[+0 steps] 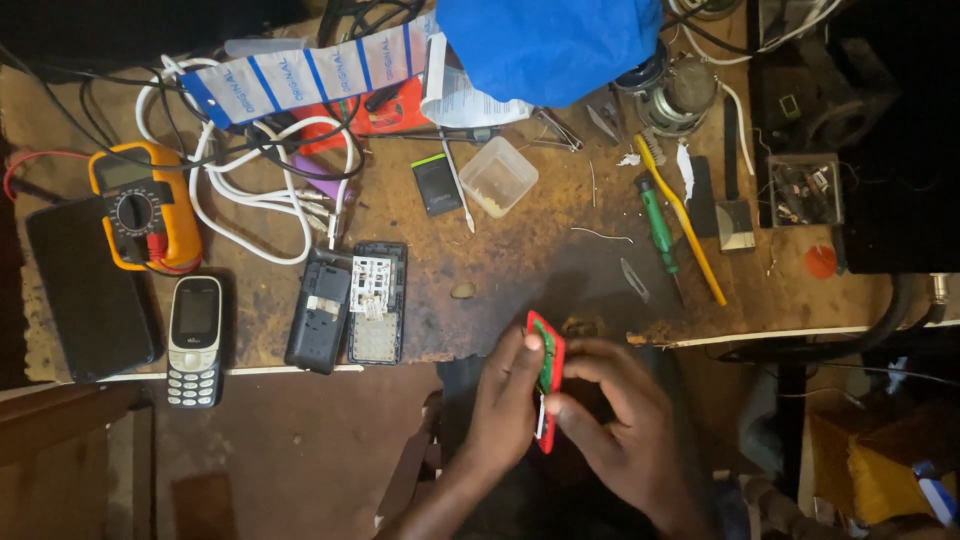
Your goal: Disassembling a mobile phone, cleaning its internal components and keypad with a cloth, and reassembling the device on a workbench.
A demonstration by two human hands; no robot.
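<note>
- Both hands meet just below the bench edge, off the worktop. The left hand [508, 405] and right hand [612, 418] are closed together on a red phone shell [546, 375] held on edge, with a green board showing inside it.
- The left fingers grip the shell's upper side; the right thumb and forefinger pinch near its lower end, where a small white part shows. Whether that part is loose or fixed cannot be told.
- Risk: the shell is held over the lap and the dark floor, not over the bench [520, 250]. Anything that pops free would likely drop out of sight.
- Risk: the grip is on thin edges only. A slip under prying force could send the shell off sideways, or flex the board.
- Risk: the light is poor at the hands. Fine contacts would be hard to see, so a misplaced push seems possible.
- The bench is crowded. An opened black phone [377, 300] and its back cover [319, 312] lie just left of the hands, near the edge; an elbow could nudge them off.
- A grey keypad phone [194, 340] overhangs the edge further left and looks easy to knock.
- A small blade [633, 280] lies bare just above the right hand; a blind reach could catch it.
- The green screwdriver [659, 228] and yellow toothbrush [680, 215] lie further right, within reach.
- The white cables [240, 190] beside the multimeter [140, 205] are tangled; a tug could drag the meter.
</note>
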